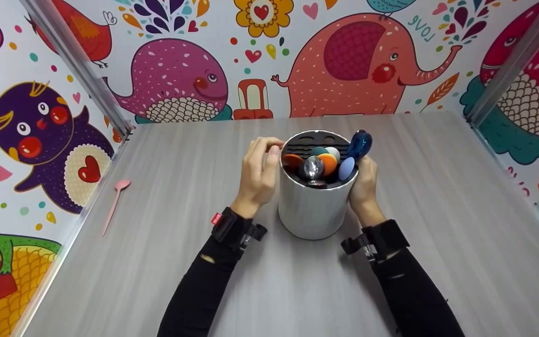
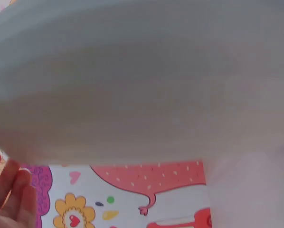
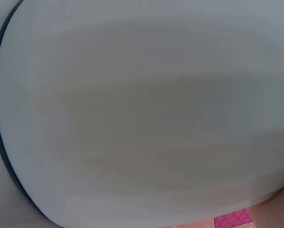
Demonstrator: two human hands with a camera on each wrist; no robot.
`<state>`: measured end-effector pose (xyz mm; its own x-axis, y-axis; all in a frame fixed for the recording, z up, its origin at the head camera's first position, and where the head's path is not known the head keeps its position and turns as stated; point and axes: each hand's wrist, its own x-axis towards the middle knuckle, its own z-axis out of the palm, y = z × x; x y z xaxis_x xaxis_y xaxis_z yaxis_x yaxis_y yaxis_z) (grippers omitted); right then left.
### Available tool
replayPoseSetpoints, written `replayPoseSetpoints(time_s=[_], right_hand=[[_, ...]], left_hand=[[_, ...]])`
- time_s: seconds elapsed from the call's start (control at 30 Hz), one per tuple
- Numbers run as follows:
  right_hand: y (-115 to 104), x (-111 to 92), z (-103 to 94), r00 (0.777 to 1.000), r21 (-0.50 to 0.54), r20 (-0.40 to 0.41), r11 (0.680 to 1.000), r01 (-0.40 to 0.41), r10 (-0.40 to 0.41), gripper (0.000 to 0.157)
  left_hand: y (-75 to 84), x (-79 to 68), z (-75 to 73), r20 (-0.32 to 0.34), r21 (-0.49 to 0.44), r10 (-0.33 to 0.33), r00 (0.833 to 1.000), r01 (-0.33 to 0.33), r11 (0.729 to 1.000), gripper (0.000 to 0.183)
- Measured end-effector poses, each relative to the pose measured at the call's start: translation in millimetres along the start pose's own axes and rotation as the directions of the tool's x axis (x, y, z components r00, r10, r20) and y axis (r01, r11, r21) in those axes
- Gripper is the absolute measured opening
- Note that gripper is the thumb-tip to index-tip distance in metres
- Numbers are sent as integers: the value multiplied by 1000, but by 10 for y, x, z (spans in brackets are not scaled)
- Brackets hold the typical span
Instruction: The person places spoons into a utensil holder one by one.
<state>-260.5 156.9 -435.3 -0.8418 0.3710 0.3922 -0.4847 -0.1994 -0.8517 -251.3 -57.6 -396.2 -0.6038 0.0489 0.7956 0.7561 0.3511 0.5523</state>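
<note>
A white cylindrical utensil holder point(image 1: 314, 210) stands upright on the table between both hands. Inside its dark slotted insert is a bunch of spoons, among them a shiny metal spoon point(image 1: 314, 167), an orange one point(image 1: 327, 164), a pale blue one point(image 1: 346, 168) and a glossy dark blue one point(image 1: 359, 144). My left hand point(image 1: 259, 171) is at the holder's left side, fingertips right at the rim, its fingers point(image 2: 14, 194) loosely bent in the left wrist view. On the opposite side my right hand point(image 1: 365, 187) holds the wall, its fingers mostly hidden behind it.
A pink spoon point(image 1: 117, 199) lies on the light wood-grain table point(image 1: 180, 164) at the left. Cartoon-printed panels point(image 1: 344, 65) rise at the back and both sides, with metal posts point(image 1: 80, 70) at the corners.
</note>
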Motion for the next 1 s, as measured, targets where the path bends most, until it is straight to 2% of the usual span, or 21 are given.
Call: replayPoseSetpoints(time_s=[0.1, 0.23, 0.37, 0.47, 0.57, 0.67, 0.77, 0.9, 1.0], right_hand=[[5, -2, -3, 1000, -13, -6, 1000, 3, -3, 34], [4, -7, -5, 1000, -19, -9, 1000, 3, -3, 34], [-2, -7, -6, 1000, -13, -6, 1000, 2, -2, 34], [0, -4, -8, 1000, -6, 0, 1000, -2, 2, 33], [3, 1, -8, 1000, 7, 7, 1000, -11, 11, 33], [-1, 5, -9, 1000, 14, 10, 1000, -19, 19, 33], [-10, 10, -14, 1000, 17, 3, 1000, -18, 18, 34], [-18, 11, -13, 1000, 14, -10, 1000, -12, 12, 36], [-15, 4, -2, 1000, 3, 1, 1000, -10, 10, 37]], left_hand=[[-80, -27, -67, -2, 32, -23, 1000, 23, 999, 33], [-205, -73, -162, 9, 123, -73, 997, 71, 990, 34], [-354, -97, -291, 33, 268, -118, 992, 105, 958, 34], [-476, -92, -433, 42, 379, -161, 986, 133, 916, 36], [-585, -84, -613, 31, 450, -235, 972, 196, 871, 37], [-656, -78, -802, 13, 489, -328, 945, 280, 826, 41], [-712, -74, -970, 9, 530, -397, 918, 333, 780, 46], [-822, -85, -1183, 25, 601, -452, 892, 348, 720, 52], [-942, -137, -1392, 32, 663, -504, 863, 359, 657, 56]])
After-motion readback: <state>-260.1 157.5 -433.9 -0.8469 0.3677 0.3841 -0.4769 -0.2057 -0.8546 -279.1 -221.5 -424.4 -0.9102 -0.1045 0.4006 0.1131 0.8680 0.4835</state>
